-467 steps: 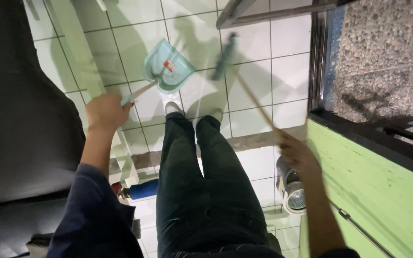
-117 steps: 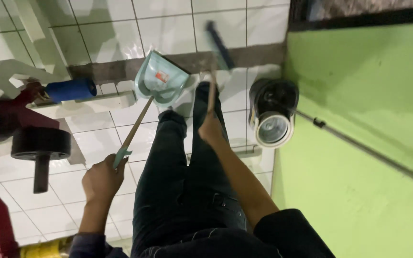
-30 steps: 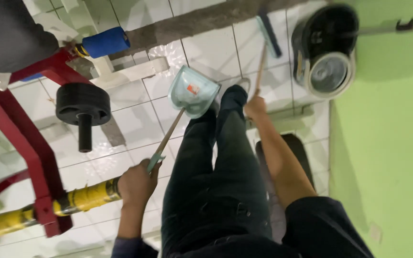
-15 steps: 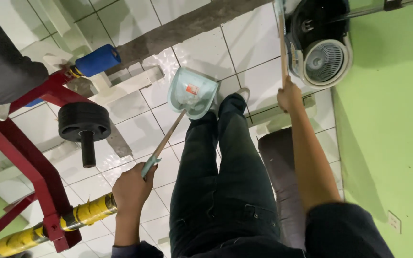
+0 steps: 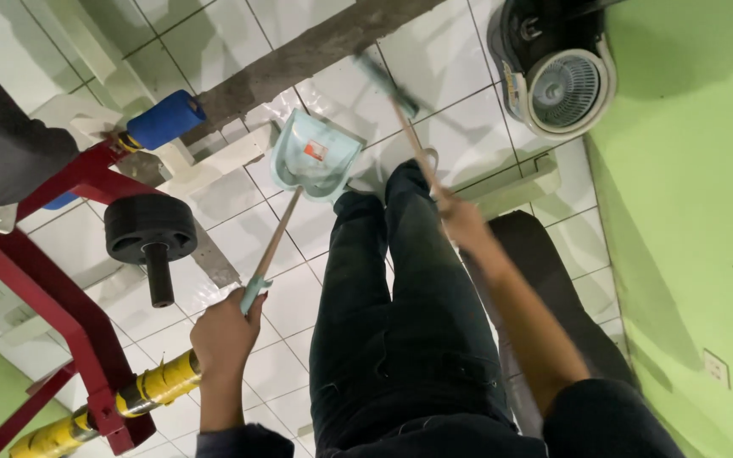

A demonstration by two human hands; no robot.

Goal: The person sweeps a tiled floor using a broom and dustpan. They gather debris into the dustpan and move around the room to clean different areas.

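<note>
The left hand [image 5: 226, 329] is closed around the wooden handle of a pale blue dustpan [image 5: 314, 156], whose pan rests on the white tiled floor [image 5: 434, 59] just ahead of the person's feet. The right hand [image 5: 461, 222] grips a broom [image 5: 388, 85] stick, its dark head on the tiles beside the dustpan.

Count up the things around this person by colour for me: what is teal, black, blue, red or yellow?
Teal: 1, the dustpan held by the left hand.
Black: 2, the weight plate and the padded bench.
Blue: 1, the foam roller.
Red: 1, the metal frame.
Yellow: 1, the bar.
Wood-coloured: 1, the broom in the right hand.
Total: 7.
</note>
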